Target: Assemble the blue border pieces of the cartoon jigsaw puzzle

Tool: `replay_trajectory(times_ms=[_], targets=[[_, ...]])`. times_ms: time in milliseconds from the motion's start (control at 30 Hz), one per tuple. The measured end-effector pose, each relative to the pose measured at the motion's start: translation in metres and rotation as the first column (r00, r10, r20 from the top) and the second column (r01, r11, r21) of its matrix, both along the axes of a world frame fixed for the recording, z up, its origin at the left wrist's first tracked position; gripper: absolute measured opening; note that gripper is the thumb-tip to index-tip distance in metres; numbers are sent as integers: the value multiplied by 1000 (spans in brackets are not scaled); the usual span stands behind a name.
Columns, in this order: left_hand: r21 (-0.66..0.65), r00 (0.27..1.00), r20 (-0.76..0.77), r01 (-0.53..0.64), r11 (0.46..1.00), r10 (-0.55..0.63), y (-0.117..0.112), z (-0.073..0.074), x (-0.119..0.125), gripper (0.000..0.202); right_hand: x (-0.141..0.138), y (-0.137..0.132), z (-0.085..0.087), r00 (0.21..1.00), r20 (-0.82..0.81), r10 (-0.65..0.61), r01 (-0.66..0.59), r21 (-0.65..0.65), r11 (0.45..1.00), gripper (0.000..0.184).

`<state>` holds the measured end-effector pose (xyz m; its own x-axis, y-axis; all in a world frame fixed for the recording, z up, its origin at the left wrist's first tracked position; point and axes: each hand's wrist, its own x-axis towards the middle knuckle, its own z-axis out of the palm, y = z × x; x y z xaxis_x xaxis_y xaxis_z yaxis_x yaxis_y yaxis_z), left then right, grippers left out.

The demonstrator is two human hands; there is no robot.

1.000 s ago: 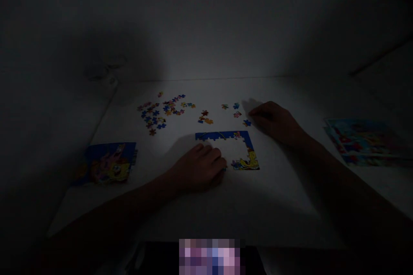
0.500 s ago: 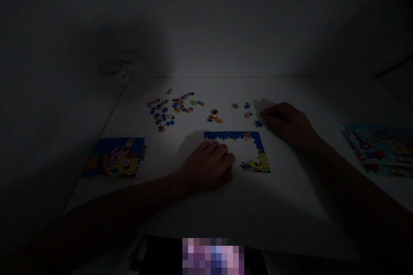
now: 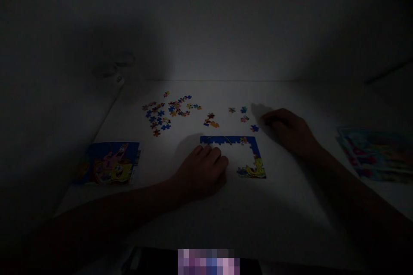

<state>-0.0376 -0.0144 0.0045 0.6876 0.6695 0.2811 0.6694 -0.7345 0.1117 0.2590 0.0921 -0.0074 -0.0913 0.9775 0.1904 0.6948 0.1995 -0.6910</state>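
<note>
A partly joined jigsaw puzzle (image 3: 260, 154) lies on the white table, with a blue top edge, a right side and a yellow bottom right corner. My left hand (image 3: 203, 169) rests in a closed fist over its left part, hiding whatever lies beneath. Right of the puzzle's top corner, my right hand (image 3: 292, 131) is low over the table with thumb and fingers pinched together. Darkness hides what is between those fingertips, if anything. Close by them lie a blue puzzle piece (image 3: 254, 128), a pink puzzle piece (image 3: 244, 118) and a teal puzzle piece (image 3: 244, 109).
Many loose puzzle pieces (image 3: 158, 116) are spread at the back left, with a small orange cluster (image 3: 214, 124) nearer the middle. A picture card (image 3: 114, 163) lies on the left and colourful sheets (image 3: 377, 152) on the right. A wall (image 3: 226, 30) rises behind the table.
The view has tilted and shifted slightly, so everything sits a little lower and further left. Both hands keep nearly the same pose, and the puzzle pieces lie as before.
</note>
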Motion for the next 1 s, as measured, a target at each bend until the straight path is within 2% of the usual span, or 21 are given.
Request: replay_trajectory(times_ms=[133, 267, 667, 800, 1000], targets=[[26, 999, 39, -23, 999, 22, 0, 2, 0, 16, 4, -1, 1, 997, -67, 25, -24, 21, 999, 29], [25, 998, 45, -32, 999, 31, 3, 4, -1, 19, 10, -1, -1, 997, -83, -1, 7, 79, 997, 23], [99, 999, 35, -24, 995, 20, 3, 3, -4, 25, 16, 0, -2, 993, -44, 113, -112, 21, 993, 28], [83, 998, -44, -52, 995, 55, 2, 5, -8, 25, 18, 0, -1, 990, -70, 126, -124, 21, 992, 26], [-15, 944, -279, -190, 982, 178, 7, 23, -33, 29, 17, 0, 0, 988, -80, 135, -134, 21, 991, 24]])
